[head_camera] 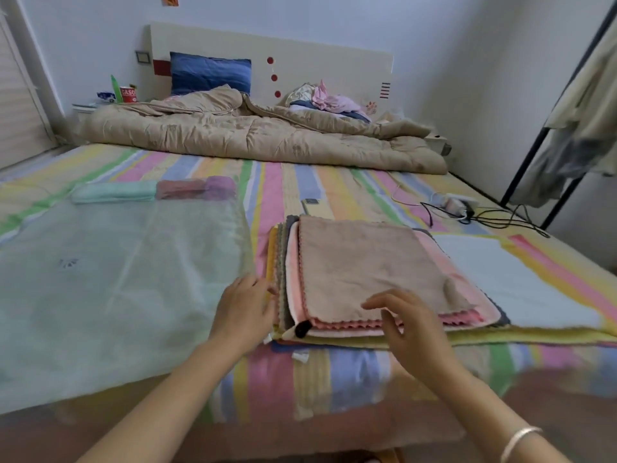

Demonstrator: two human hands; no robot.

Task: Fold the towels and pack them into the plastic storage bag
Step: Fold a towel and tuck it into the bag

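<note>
A stack of flat towels (pixel 364 269) lies on the striped bed, a tan towel on top and pink, white, grey and yellow ones under it. My left hand (pixel 245 310) is at the stack's left edge, fingers relaxed and touching the towel edges. My right hand (pixel 405 325) hovers over the stack's near edge with fingers spread and loosely bent, holding nothing. A large clear plastic storage bag (pixel 110 282) lies flat to the left. At its far end are folded towels, one mint (pixel 113 192), one red-brown (pixel 180 188) and one purple (pixel 220 187).
A tan quilt (pixel 253 135) is bunched across the head of the bed with a blue pillow (pixel 210 75) and clothes behind. A phone (pixel 312 202), a charger and black cables (pixel 467 212) lie right of centre. A clothes rack (pixel 567 111) stands at the right.
</note>
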